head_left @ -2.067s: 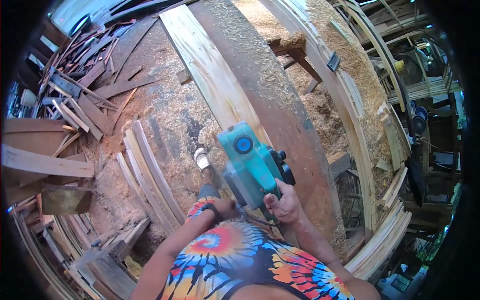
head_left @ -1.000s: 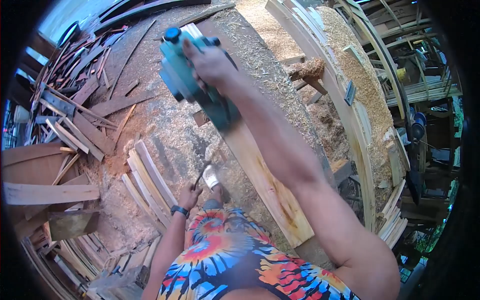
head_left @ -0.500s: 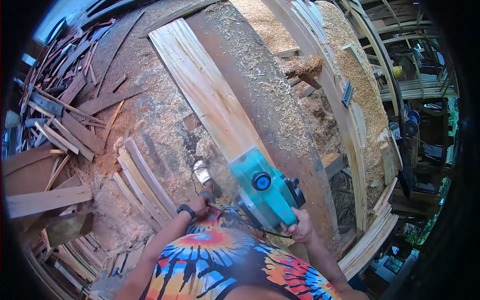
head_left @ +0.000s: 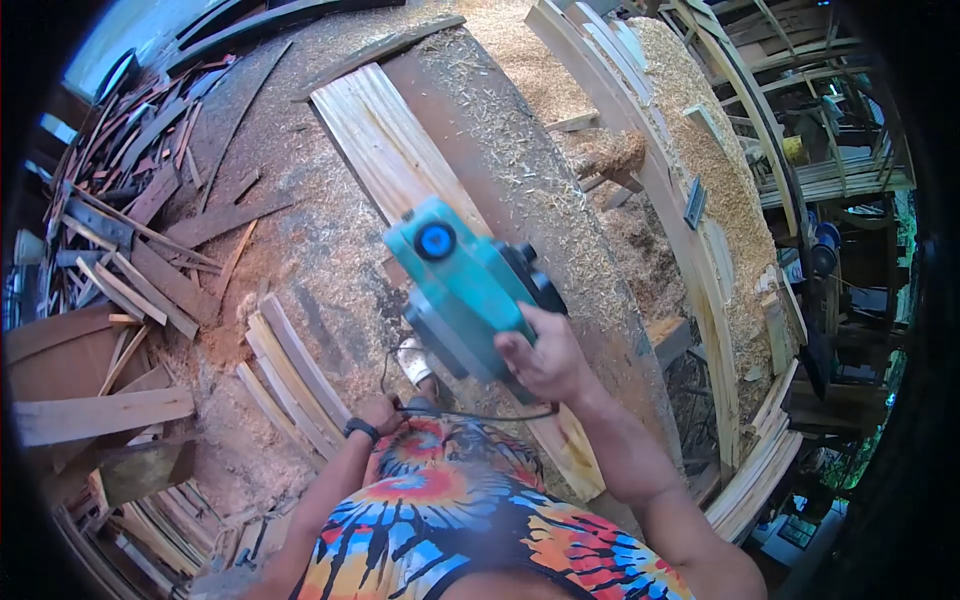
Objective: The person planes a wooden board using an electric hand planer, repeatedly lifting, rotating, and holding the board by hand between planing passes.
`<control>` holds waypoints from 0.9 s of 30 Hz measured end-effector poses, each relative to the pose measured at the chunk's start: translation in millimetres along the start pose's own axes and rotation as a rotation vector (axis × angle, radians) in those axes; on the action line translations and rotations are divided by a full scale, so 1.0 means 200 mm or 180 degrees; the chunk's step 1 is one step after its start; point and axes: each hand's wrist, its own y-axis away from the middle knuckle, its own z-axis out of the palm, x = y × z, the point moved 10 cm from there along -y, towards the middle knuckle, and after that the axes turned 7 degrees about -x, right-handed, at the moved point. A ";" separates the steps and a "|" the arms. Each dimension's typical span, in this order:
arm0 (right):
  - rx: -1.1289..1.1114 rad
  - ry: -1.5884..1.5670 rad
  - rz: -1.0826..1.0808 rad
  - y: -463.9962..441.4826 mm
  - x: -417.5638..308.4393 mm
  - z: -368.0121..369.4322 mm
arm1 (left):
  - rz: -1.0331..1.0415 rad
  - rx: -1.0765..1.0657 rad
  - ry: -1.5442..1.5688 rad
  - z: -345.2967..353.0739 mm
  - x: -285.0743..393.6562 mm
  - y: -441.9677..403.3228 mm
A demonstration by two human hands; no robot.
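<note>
planer (head_left: 468, 278) (rear, seemingly) in right hand (head_left: 546, 358)

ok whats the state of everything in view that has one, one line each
workbench, strewn with shavings
board, lying flat, partly covered
planer, over the board; running or not, can't tell
cord, slack, curving
right hand, closed on planer
left hand, closed on cord
scrap wood, loosely piled

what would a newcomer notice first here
The bright teal planer in the middle, held in the right grip over a pale board, likely catches the eye first. Next comes the multicoloured tie-dye top at the bottom edge, then the jumbled heap of wood scraps at upper left.
</note>
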 end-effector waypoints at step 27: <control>0.0407 0.0337 -0.2496 -0.02 -0.36 -0.05 | 0.0006 0.0262 0.0973 0.63 0.38 0.69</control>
